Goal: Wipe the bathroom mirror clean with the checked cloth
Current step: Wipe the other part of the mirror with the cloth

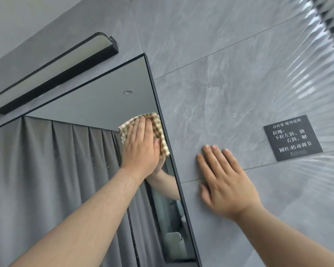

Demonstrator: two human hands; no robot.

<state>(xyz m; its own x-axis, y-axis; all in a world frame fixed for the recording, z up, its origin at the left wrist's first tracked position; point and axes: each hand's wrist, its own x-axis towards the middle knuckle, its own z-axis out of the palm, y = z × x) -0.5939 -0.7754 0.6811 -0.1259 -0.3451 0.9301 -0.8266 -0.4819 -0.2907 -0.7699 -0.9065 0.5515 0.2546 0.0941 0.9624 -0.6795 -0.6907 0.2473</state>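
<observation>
The only writing you can read stands on a dark square plaque point(293, 138) fixed to the grey wall tile point(201, 93), up and to the right of your right hand point(226, 182) and apart from its fingertips. In white Chinese characters its heading reads 百叶窗 使用说明. Below it come 拉绳:, then 下拉左斜,锁, then 右斜,解, and last 圆杆:转动调节. A small mark and a fine line of print along the plaque's bottom edge are too small for you to read.
</observation>
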